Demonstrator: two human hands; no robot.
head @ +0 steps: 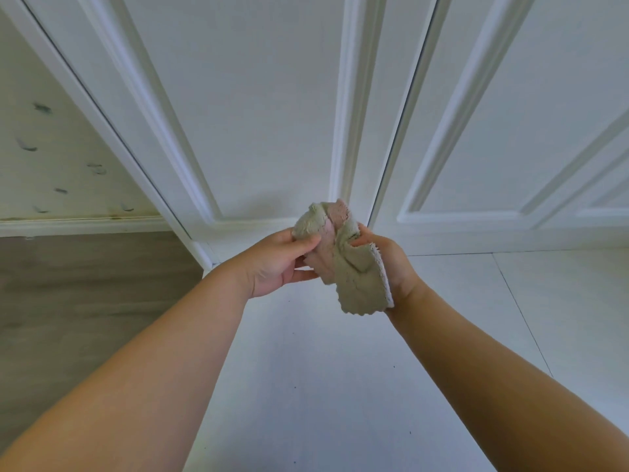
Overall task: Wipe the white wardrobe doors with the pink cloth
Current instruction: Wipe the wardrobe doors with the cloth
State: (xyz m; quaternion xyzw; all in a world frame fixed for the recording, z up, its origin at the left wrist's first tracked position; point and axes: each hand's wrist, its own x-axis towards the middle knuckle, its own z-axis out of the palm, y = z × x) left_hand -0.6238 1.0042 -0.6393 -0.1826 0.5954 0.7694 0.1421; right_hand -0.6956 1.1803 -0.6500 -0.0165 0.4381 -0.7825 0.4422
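both hands meet near the middle of the frame, holding the pink cloth (340, 257) between them in front of the white wardrobe doors (272, 107). the left hand (282, 264) comes in from the lower left, its grip pinching the cloth's upper left edge with the thumb pressed on top and the fingers curled underneath. the right hand (388, 264) comes in from the lower right, its grip closed around the cloth's right side, fingertips tucked into a fold. the cloth is bunched and crumpled; most of what shows is a dull beige, fuzzy face, with pink showing in the folds near the top and a pale scalloped edge hanging at the lower right. it hangs in the air, touching neither door. the doors fill the upper part of the frame, with raised panel mouldings and a dark gap between them just right of centre. a white tiled floor (340, 386) lies below, wood-look flooring (85, 284) at the left, and a pale wall (51, 148) with small dark marks at the upper left.
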